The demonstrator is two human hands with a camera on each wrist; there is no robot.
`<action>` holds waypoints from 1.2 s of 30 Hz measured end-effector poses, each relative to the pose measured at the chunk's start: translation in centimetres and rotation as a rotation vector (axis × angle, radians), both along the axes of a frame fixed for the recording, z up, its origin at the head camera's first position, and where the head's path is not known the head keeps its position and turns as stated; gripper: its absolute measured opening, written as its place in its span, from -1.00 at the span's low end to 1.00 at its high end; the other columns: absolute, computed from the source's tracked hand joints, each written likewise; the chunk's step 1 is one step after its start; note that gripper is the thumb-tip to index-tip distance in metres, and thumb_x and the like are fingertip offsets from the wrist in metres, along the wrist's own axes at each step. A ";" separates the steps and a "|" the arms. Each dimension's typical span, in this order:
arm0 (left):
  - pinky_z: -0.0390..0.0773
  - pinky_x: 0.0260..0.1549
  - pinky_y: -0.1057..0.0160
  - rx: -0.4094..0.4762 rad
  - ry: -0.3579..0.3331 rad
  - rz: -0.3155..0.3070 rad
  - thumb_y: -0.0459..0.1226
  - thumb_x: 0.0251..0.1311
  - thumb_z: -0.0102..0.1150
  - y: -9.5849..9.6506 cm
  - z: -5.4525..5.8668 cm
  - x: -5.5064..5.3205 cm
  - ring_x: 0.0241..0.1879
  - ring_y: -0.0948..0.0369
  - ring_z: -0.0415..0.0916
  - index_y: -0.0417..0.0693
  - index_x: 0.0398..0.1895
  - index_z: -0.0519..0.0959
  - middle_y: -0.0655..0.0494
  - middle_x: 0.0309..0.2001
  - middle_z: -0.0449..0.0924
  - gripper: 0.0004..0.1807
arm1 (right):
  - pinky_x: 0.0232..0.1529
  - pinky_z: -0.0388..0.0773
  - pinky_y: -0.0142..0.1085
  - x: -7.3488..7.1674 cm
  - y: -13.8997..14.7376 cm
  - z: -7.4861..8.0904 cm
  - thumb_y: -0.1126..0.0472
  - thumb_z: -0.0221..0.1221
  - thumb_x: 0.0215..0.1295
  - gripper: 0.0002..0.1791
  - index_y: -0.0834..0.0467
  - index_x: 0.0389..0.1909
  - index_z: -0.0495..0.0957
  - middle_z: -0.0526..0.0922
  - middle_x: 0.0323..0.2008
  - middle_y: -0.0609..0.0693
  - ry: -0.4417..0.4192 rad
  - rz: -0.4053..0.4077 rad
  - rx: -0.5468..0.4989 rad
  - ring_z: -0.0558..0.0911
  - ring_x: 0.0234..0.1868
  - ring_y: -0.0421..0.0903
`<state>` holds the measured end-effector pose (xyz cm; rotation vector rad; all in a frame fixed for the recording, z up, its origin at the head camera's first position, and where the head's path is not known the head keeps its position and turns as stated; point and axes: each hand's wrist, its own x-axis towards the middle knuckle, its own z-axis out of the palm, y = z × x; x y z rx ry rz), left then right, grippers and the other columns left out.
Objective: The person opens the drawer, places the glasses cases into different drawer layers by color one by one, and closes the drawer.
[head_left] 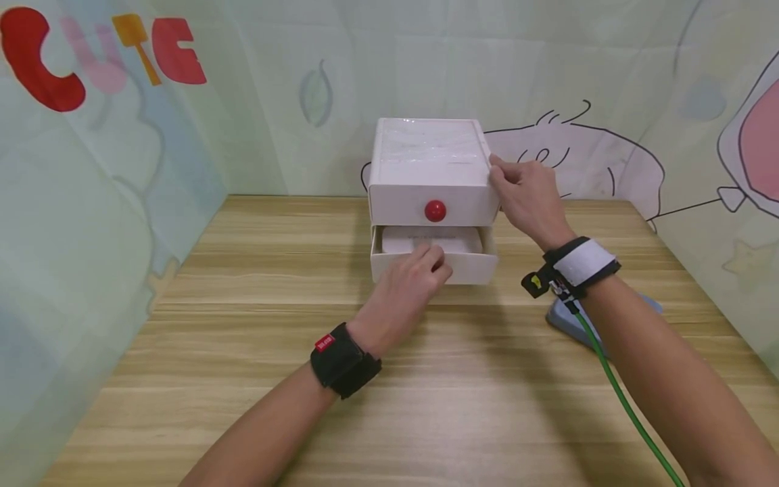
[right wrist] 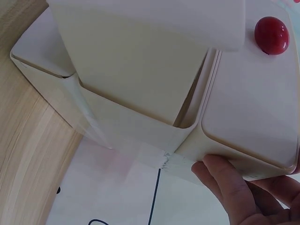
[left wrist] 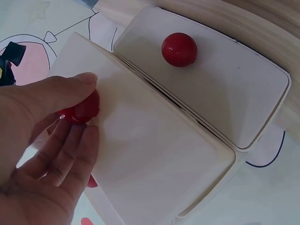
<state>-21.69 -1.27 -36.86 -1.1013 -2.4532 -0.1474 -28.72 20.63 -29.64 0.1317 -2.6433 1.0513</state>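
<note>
A white drawer cabinet [head_left: 429, 152] with red round knobs stands against the back cloth. Its middle drawer [head_left: 471, 268] is pulled partly out, and a flat white box [head_left: 462, 238] with faint print lies inside. My left hand [head_left: 408, 287] is at that drawer's front; in the left wrist view its thumb and fingers pinch the drawer knob [left wrist: 84, 108]. The top drawer, with its knob [head_left: 435, 211], is closed, and so is the bottom drawer [left wrist: 225, 79]. My right hand [head_left: 529, 199] grips the cabinet's upper right edge, fingertips against the side [right wrist: 213, 164].
A blue-grey flat object [head_left: 569, 321] lies on the wooden table [head_left: 255, 325], partly covered by the right forearm. A green cable [head_left: 627, 406] runs from the right wrist strap [head_left: 581, 264] toward the front. A printed cloth [head_left: 262, 101] hangs behind and at both sides.
</note>
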 end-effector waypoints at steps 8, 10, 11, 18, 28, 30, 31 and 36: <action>0.66 -0.04 0.32 0.014 -0.008 0.001 -0.46 0.26 0.33 0.2 0.1 -0.4 -0.06 0.19 0.52 -0.13 0.03 0.70 0.04 -0.07 0.61 -0.72 | -0.57 0.36 -0.36 0.1 0.0 -0.1 -0.11 -0.11 0.59 -0.48 0.04 0.40 0.42 0.70 0.12 0.22 0.005 0.000 0.000 0.59 -0.38 0.05; 0.66 -0.02 0.33 0.015 -0.012 0.006 -0.44 0.26 0.34 0.2 0.1 -0.5 -0.06 0.19 0.52 -0.12 0.04 0.70 0.04 -0.06 0.61 -0.71 | -0.56 0.37 -0.36 0.1 0.0 -0.2 -0.12 -0.11 0.59 -0.47 0.05 0.39 0.42 0.71 0.10 0.22 0.008 0.001 -0.002 0.61 -0.37 0.08; 0.66 -0.02 0.33 0.016 -0.014 0.009 -0.43 0.26 0.34 0.3 0.1 -0.6 -0.06 0.19 0.52 -0.12 0.05 0.70 0.04 -0.06 0.62 -0.71 | -0.55 0.38 -0.37 0.1 0.0 -0.2 -0.12 -0.11 0.59 -0.47 0.04 0.40 0.42 0.70 0.12 0.22 0.009 0.002 -0.003 0.62 -0.34 0.09; 0.65 -0.07 0.35 0.013 -0.014 0.021 -0.41 0.25 0.36 0.4 0.1 -0.8 -0.09 0.18 0.52 -0.12 0.04 0.71 0.04 -0.07 0.64 -0.71 | -0.58 0.37 -0.35 0.1 0.0 -0.2 -0.12 -0.12 0.59 -0.48 0.04 0.39 0.42 0.71 0.09 0.22 0.008 0.001 0.003 0.58 -0.42 0.03; 0.66 -0.04 0.34 -0.009 0.004 0.045 -0.41 0.23 0.38 0.5 0.1 -1.7 -0.08 0.18 0.53 -0.13 0.07 0.70 0.03 -0.06 0.63 -0.67 | -0.58 0.35 -0.35 0.0 0.0 -0.2 -0.08 -0.12 0.60 -0.49 0.05 0.39 0.42 0.64 0.23 0.21 0.014 0.006 0.004 0.60 -0.36 0.06; 0.66 -0.05 0.35 -0.010 0.010 0.046 -0.41 0.22 0.39 0.5 0.0 -1.9 -0.10 0.18 0.53 -0.13 0.07 0.70 0.03 -0.07 0.63 -0.67 | -0.59 0.35 -0.35 0.0 0.0 -0.3 -0.08 -0.12 0.60 -0.49 0.05 0.40 0.41 0.62 0.25 0.19 0.017 0.006 0.009 0.58 -0.40 0.04; 0.66 -0.05 0.35 -0.008 0.014 0.047 -0.41 0.22 0.39 0.5 0.0 -2.0 -0.10 0.18 0.53 -0.13 0.06 0.71 0.03 -0.08 0.63 -0.68 | -0.58 0.37 -0.36 0.0 0.0 -0.3 -0.07 -0.12 0.60 -0.49 0.05 0.40 0.42 0.62 0.26 0.19 0.018 0.006 0.008 0.59 -0.40 0.04; 0.66 -0.10 0.35 0.020 0.045 0.041 -0.42 0.23 0.37 0.7 -0.3 -2.5 -0.13 0.18 0.54 -0.13 0.02 0.72 0.04 -0.11 0.63 -0.71 | -0.57 0.38 -0.36 -0.1 0.1 -0.3 -0.08 -0.12 0.59 -0.49 0.04 0.40 0.42 0.60 0.28 0.15 0.021 0.007 0.007 0.58 -0.41 0.04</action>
